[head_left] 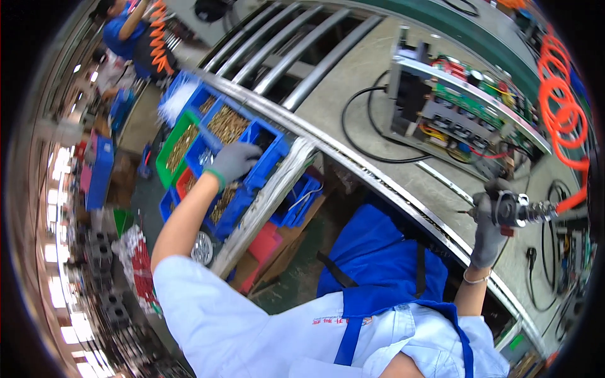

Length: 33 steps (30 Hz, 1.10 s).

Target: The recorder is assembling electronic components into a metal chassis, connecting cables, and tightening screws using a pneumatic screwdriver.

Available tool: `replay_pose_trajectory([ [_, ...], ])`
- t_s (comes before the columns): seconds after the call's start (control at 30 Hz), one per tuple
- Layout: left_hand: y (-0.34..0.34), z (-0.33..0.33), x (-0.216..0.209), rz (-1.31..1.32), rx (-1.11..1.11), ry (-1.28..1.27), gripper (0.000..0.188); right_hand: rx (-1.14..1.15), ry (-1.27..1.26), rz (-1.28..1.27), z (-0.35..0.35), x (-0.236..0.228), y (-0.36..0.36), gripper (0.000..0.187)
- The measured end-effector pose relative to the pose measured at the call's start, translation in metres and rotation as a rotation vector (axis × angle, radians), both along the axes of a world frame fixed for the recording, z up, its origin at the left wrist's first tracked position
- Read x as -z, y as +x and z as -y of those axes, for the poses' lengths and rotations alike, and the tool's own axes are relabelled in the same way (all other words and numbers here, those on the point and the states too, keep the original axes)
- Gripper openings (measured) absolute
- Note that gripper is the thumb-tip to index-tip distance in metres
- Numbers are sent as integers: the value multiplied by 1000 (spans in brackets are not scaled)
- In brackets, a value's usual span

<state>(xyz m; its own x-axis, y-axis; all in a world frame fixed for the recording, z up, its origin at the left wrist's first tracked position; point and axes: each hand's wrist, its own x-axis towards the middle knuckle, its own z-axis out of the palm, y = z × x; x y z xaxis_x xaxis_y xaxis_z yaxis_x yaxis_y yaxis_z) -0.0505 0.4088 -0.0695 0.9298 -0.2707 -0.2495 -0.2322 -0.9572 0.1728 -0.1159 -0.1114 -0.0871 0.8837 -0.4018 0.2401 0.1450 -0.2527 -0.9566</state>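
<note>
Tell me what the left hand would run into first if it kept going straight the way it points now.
The gloved left hand points into a blue parts bin, so it would most likely meet that bin's dark inside first, beside the bins of brass-coloured screws. How deep the bin goes is unclear from above.

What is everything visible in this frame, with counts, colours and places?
Parts bins: several, blue plus one green and one red, on the left rack, most holding brass-coloured screws.
Electronics chassis: one, grey with green boards, on the workbench at upper right.
Coiled air hose: one, orange, far right.
Black cable: one, looped on the bench.
Roller conveyor: one, metal, top centre.
Co-worker: one, blue top, upper left.
Apron: one, blue, worn.
Left hand: grey glove, reaching into a blue bin.
Right hand: grey glove, gripping pneumatic screwdriver.
</note>
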Motion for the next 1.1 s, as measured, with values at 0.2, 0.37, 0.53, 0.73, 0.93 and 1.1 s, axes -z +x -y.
replay_pose_trajectory([
  [0.2, -18, -13, 1, 21, -432, -366, 22, 29, 88, 101, -6, -1, 13, 27],
  [0.37, -21, 13, -19, 41, -592, -352, 24, 0, 270, 132, 10, -30, -3, 33],
  [0.53, -22, 6, -19, 5, -645, -456, 25, -214, 186, 283, 11, -67, -1, 30],
  [0.73, -29, 20, -36, 209, -743, -853, 21, -359, 335, 442, -12, -97, 19, 37],
  [0.93, -28, 137, -38, -385, -521, -2145, 23, -666, 650, 584, -38, -116, 37, 38],
  [1.1, -19, 247, -5, -756, -501, -2089, 34, -780, 691, 684, -45, -112, 44, 38],
])
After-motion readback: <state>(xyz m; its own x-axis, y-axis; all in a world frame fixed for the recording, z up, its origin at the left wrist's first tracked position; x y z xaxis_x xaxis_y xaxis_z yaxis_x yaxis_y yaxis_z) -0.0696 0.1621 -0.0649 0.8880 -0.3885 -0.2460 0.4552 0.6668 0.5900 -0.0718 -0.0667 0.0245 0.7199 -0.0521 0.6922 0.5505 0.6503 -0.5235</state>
